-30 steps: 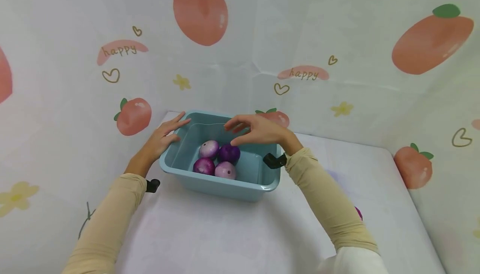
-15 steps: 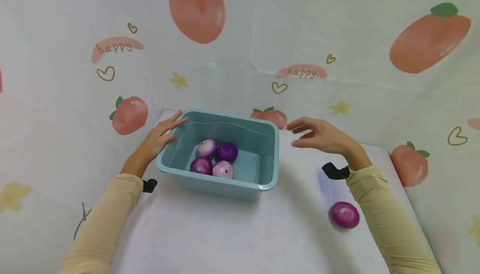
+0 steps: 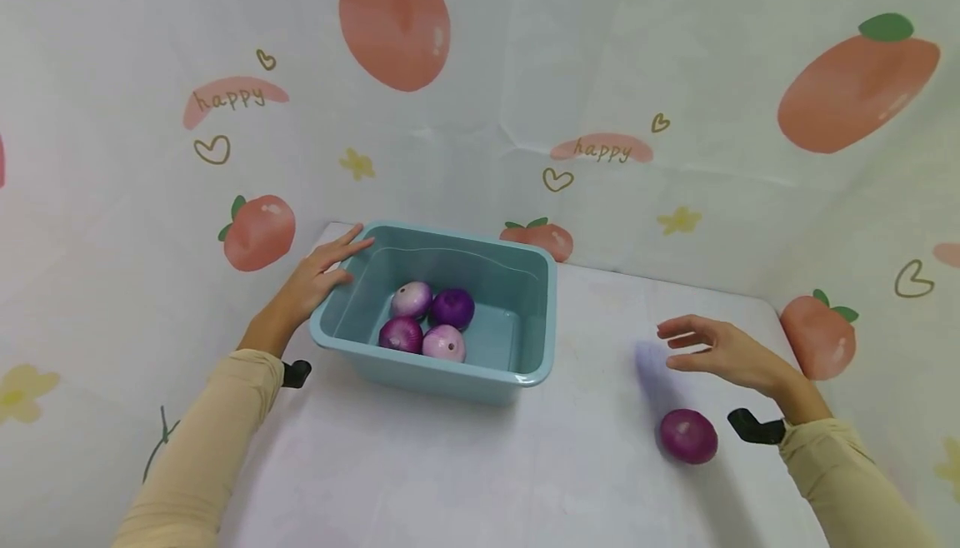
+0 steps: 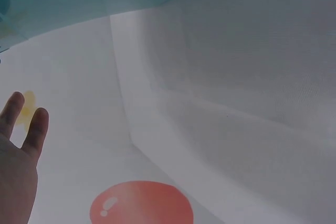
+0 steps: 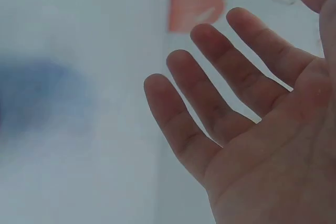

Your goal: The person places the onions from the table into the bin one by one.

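Observation:
A blue-green plastic tub [image 3: 442,380] stands on the table with several purple and pale onions in it, among them a dark purple onion [image 3: 452,308] and a pale onion [image 3: 444,343]. My left hand [image 3: 311,281] rests at the tub's left rim with fingers extended; two of its fingers [image 4: 38,129] show straight in the left wrist view. On the right of the table lies one more purple onion [image 3: 688,436], outside the tub. My right hand [image 3: 723,354] hovers just beyond that onion, holding nothing, its fingers [image 5: 202,100] loosely spread in the right wrist view.
A white cloth-covered table [image 3: 450,481] carries the tub and the loose onion. A bluish stain [image 3: 654,373] marks the cloth near the right hand. White fabric walls printed with peaches [image 3: 395,27] rise behind and at both sides.
My right hand has moved from above the tub out to the right and down towards the loose onion, uncovering the tub's right side. The left hand has stayed at the rim.

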Demonstrator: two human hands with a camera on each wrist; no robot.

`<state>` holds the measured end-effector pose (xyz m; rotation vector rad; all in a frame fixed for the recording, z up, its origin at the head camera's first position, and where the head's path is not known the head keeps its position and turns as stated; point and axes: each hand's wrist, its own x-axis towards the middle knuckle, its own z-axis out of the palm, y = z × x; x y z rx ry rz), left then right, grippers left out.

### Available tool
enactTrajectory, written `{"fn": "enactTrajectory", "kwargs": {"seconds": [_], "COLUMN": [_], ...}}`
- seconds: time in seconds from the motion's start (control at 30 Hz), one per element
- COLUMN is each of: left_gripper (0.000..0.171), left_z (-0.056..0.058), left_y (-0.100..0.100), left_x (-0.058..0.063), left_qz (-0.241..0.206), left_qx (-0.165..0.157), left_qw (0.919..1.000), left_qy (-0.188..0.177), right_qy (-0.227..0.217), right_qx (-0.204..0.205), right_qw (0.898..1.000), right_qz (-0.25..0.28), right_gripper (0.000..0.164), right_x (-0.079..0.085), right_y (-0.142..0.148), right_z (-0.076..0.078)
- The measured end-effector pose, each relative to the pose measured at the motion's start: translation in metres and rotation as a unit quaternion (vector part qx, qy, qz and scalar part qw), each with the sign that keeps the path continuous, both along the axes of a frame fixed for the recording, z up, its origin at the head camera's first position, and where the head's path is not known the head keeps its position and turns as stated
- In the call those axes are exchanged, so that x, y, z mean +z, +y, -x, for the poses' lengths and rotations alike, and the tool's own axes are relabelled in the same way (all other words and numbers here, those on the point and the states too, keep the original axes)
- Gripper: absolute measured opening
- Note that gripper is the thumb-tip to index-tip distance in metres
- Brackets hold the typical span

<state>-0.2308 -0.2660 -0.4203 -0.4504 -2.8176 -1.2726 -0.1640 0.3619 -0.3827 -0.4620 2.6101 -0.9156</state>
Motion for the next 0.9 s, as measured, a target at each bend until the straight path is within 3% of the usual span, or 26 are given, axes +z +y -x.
{"fn": "enactTrajectory", "kwargs": {"seconds": [0.2, 0.4, 0.67, 0.9], "left_gripper": [0.062, 0.061, 0.060, 0.060], "left_z": [0.002, 0.001, 0.000, -0.001], "left_y": [0.000, 0.000, -0.001, 0.000], "left_x": [0.003, 0.001, 0.000, 0.001], "left_qz": [0.004, 0.002, 0.008, 0.008], "left_qx": [0.000, 0.000, 0.004, 0.003], "left_qw": [1.0000, 1.0000, 0.9999, 0.9999], "left_qy": [0.004, 0.002, -0.006, -0.009], "right_qy": [-0.066, -0.123, -0.195, -0.197], "right_qx": [0.006, 0.024, 0.021, 0.021], "right_qw": [0.998, 0.992, 0.981, 0.980], "right_qz": [0.011, 0.008, -0.007, -0.027], "right_gripper": [0.052, 0.061, 0.068, 0.064], "right_x": [-0.034, -0.056, -0.068, -0.069], "right_y": [0.018, 0.027, 0.030, 0.032], "right_z": [-0.023, -0.037, -0.041, -0.042]}}
